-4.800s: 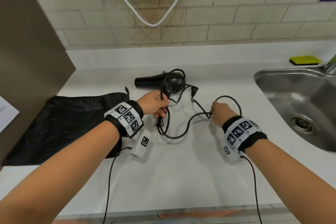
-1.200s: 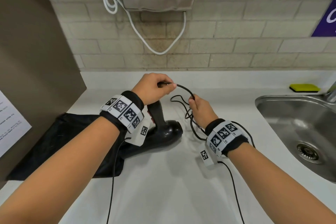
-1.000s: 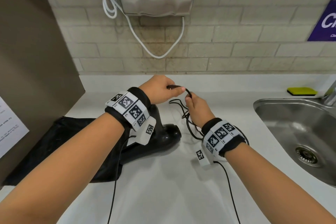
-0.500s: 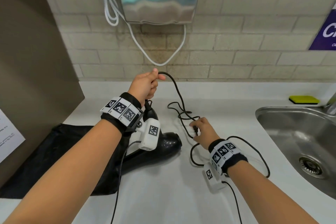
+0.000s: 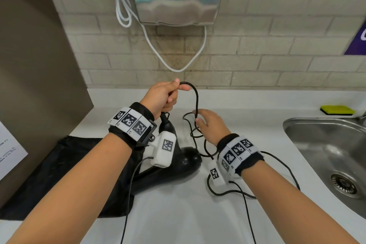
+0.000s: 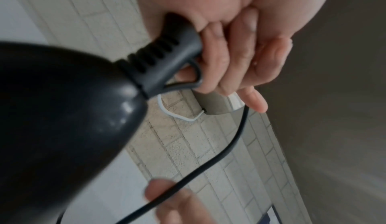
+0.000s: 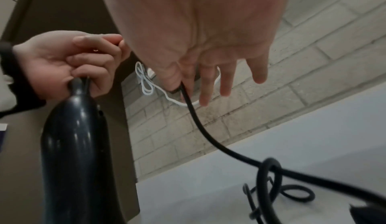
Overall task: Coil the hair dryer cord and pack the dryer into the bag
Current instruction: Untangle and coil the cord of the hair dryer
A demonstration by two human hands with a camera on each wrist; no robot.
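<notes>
Your left hand (image 5: 162,98) was closed around the top of the hair dryer's (image 5: 174,166) handle where the ribbed cord sleeve leaves it, the lower fingers (image 6: 217,57) curled tight over that sleeve, while the thumb and forefinger pinched the black cord (image 5: 196,101) just above and lifted it into a small arch. The dryer's body rested on the white counter (image 5: 178,214), its barrel lying partly over the edge of the flat black bag (image 5: 59,174) at your left. Your right hand (image 5: 210,125) sat just right of the handle, lower than the left; its thumb and forefinger nipped the cord on the descending side of the arch, and the other three fingers (image 7: 225,79) were spread out straight, touching nothing. Below that pinch the cord fell in loose, tangled loops onto the counter between the dryer and the steel sink (image 5: 324,150), then ran on under your right wrist. A yellow sponge (image 5: 337,109) lay behind the sink, well away from both hands.
</notes>
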